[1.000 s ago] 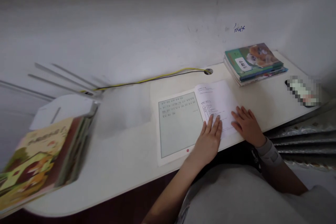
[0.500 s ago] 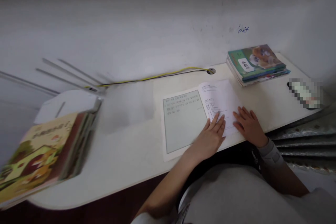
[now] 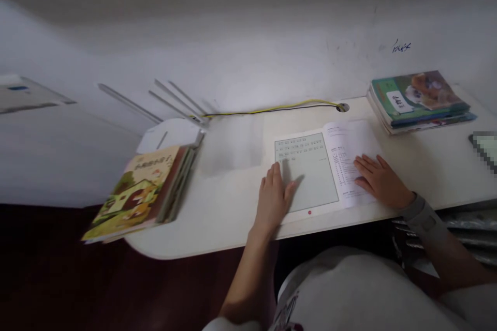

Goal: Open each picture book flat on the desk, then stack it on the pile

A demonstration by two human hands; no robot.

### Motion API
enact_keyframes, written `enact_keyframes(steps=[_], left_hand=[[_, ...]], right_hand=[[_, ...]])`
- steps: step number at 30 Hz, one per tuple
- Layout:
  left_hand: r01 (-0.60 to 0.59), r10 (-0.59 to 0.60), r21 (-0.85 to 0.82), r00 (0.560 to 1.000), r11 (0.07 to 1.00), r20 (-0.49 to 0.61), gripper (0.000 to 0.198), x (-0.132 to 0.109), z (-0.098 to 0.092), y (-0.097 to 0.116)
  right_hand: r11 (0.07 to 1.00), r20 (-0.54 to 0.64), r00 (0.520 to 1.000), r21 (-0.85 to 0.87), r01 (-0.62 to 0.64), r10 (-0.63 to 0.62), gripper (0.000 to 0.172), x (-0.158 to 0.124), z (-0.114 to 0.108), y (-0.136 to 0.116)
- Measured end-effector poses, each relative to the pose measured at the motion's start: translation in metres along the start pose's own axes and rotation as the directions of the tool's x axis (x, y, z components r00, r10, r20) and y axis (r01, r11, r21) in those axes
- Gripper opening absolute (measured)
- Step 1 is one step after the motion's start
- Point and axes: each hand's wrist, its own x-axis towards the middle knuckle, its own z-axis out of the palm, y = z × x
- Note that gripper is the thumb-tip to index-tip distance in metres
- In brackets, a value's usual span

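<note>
An open book (image 3: 310,181) lies on the white desk (image 3: 225,201). Its left page is pale green with a dark border and a few lines of print; the right page is white with small text. My left hand (image 3: 272,199) is at the left edge of the green page, fingers stretched out and thumb apart. On the white page rests my right hand (image 3: 382,178), flat with its fingers spread. That wrist wears a grey band (image 3: 421,212). Neither hand grips anything.
Picture books (image 3: 143,186) are stacked at the desk's left end, against a white router (image 3: 171,134) with antennas. A yellow cable (image 3: 272,109) runs along the wall to a desk hole (image 3: 342,107). More books (image 3: 419,98) are piled at back right. A blurred-out object (image 3: 485,147) lies far right.
My left hand has moved left from the white page to the green page's outer edge. My right hand stays on the white page. The view has turned left.
</note>
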Motion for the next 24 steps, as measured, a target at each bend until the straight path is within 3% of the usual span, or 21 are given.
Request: enact_keyframes(steps=[3,5,8,10,12,14,17,20,24], left_hand=[[0.063,-0.083,-0.252,0.994,0.966,-0.073,0.066,-0.002,-0.005,0.002],[0.103,-0.17,-0.445,0.979,0.89,-0.113,0.066,-0.003,-0.01,0.009],[0.102,-0.314,-0.746,0.938,0.658,-0.149,0.059,0.001,-0.021,0.022],[0.09,-0.382,-0.874,0.917,0.478,-0.114,0.054,0.007,-0.026,0.031],[0.113,-0.38,-0.899,0.923,0.423,-0.063,0.05,0.012,-0.027,0.037],[0.131,-0.284,-0.811,0.958,0.57,-0.044,0.045,0.016,-0.027,0.041],[0.007,-0.022,-0.522,1.0,0.853,-0.022,0.042,0.018,-0.024,0.042],[-0.112,0.144,-0.35,0.987,0.93,0.066,0.05,0.017,-0.019,0.037],[-0.153,0.187,-0.2,0.969,0.968,0.162,0.066,0.016,-0.007,0.023]], right_hand=[[1.0,0.011,1.0,-0.029,0.002,-0.001,0.048,-0.002,0.007,0.001],[0.999,0.01,1.0,-0.037,-0.003,0.003,0.049,-0.005,0.011,0.0],[0.999,0.005,1.0,-0.03,-0.011,0.012,0.05,-0.007,0.014,-0.002],[1.0,0.004,1.0,-0.022,-0.018,0.018,0.05,-0.007,0.015,-0.002],[1.0,0.003,1.0,-0.015,-0.026,0.026,0.05,-0.006,0.016,-0.002],[0.999,0.006,0.999,-0.008,-0.032,0.032,0.05,-0.006,0.015,-0.002],[0.999,0.014,0.999,-0.008,-0.031,0.032,0.05,-0.007,0.014,-0.001],[0.999,0.012,0.999,-0.009,-0.033,0.033,0.05,-0.007,0.015,0.0],[0.999,0.009,1.0,-0.022,-0.029,0.029,0.051,-0.008,0.016,0.0]])
